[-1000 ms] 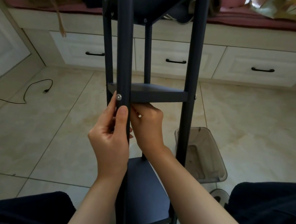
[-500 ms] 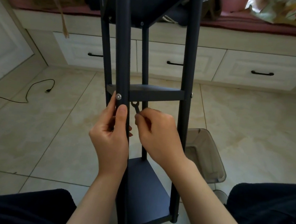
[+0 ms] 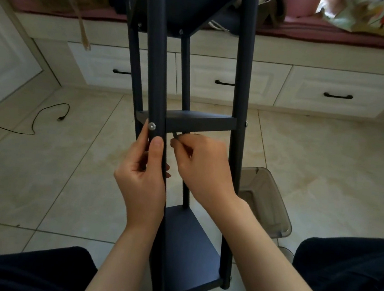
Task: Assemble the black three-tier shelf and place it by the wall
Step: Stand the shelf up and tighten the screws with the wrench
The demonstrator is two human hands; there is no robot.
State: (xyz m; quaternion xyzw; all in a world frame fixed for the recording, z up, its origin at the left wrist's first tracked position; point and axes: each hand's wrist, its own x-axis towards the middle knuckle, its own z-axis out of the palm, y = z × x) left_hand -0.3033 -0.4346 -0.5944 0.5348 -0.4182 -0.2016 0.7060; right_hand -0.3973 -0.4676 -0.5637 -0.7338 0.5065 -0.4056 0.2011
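Black three-tier shelf, frame centre, has all tiers fitted between its posts and leans over the floor, not yet at the wall. Left hand grips the front post below a bolt; right hand pinches a small wrench under the middle tier, so tightening appears unfinished.

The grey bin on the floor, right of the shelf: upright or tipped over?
Tipped. The bin lies on its side on the tiles, its open mouth facing the camera, behind the shelf post.

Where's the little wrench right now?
In the head view it's near centre: the small wrench is pinched in the right hand, just under the middle shelf, right of the front post that the left hand grips.
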